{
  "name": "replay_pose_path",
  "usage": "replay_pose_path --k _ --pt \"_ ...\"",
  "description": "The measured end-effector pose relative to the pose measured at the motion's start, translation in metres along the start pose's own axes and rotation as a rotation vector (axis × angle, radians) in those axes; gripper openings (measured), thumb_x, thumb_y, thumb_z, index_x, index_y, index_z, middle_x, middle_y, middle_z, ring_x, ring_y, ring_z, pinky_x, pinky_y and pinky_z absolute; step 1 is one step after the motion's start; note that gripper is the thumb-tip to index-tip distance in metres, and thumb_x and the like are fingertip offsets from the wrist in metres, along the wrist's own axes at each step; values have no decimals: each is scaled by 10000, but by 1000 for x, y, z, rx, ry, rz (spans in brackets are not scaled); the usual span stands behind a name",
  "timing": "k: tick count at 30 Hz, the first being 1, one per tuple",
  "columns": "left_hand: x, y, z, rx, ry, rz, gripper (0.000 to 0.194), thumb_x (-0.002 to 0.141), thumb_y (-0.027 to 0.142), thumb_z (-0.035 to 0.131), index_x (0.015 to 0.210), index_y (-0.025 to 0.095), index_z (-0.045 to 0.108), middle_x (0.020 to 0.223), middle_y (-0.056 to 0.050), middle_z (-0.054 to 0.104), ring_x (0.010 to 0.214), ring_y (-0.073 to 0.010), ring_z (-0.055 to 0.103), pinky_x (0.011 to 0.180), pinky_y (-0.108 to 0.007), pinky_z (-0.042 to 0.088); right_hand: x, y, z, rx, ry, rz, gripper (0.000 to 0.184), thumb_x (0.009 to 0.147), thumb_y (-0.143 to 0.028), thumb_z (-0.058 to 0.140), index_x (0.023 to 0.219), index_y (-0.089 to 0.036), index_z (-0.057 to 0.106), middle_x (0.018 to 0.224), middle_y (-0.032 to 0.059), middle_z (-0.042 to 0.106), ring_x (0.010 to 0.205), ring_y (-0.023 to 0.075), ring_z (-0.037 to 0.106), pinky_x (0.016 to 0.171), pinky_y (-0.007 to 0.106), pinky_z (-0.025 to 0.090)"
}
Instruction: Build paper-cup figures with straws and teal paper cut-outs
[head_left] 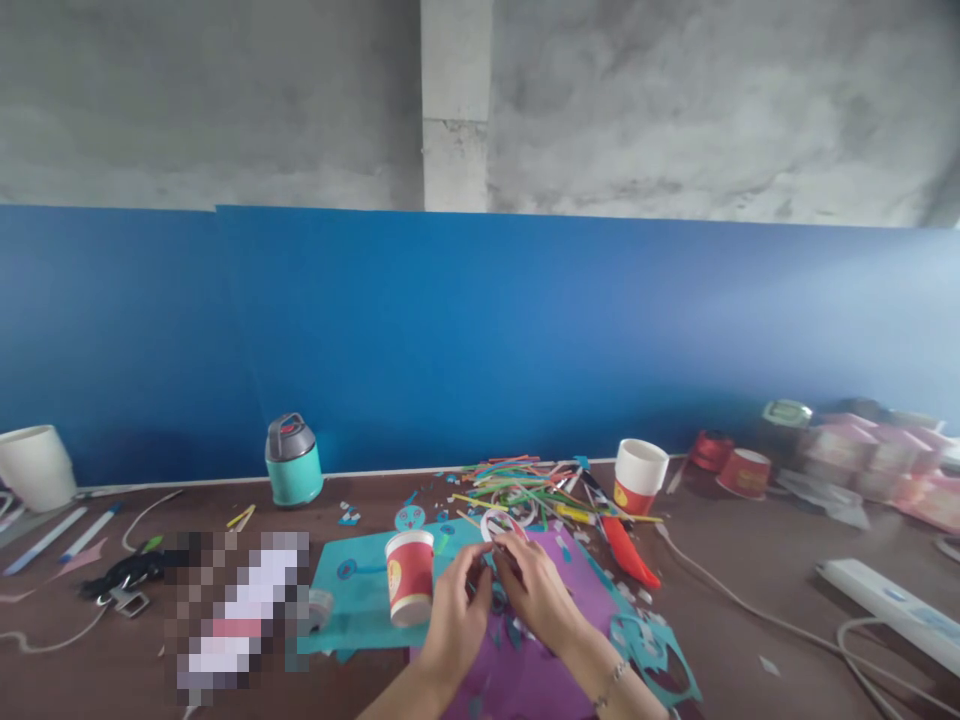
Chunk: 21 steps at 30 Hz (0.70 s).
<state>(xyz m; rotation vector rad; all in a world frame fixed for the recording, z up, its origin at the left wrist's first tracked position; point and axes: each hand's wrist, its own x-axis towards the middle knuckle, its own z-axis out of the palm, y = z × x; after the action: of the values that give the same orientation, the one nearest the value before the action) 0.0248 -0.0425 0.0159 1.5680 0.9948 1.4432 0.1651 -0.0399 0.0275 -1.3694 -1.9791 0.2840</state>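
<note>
My left hand (460, 602) and my right hand (538, 588) meet over a purple sheet of paper (562, 570). Their fingers are bent and pressed close together; whatever they hold is too small or hidden to make out. Small blue paper scraps (513, 632) lie under and between the hands. Left of my left hand, a red and white paper cup (410, 580) stands on a blue-green paper sheet (337, 620). Just beyond the fingertips lies a roll of white tape (498, 522), partly covered by my hands.
Several coloured sticks (517, 480) are heaped behind the hands. Rightward are a red-handled tool (628, 555), a second paper cup (640, 476), cut blue paper (660, 655) and a power strip (900, 610). A teal flask (294, 465) stands at the back left.
</note>
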Motion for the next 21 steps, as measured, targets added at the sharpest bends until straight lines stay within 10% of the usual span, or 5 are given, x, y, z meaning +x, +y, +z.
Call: replay_pose_path --k 21 --pt "4 -8 -5 160 -25 60 243 879 346 482 838 184 658 778 -50 697 700 -201 633 651 -291 495 1 -10 1 35 41 -117 205 910 -184 405 806 -191 581 772 43 662 750 199 606 720 317 388"
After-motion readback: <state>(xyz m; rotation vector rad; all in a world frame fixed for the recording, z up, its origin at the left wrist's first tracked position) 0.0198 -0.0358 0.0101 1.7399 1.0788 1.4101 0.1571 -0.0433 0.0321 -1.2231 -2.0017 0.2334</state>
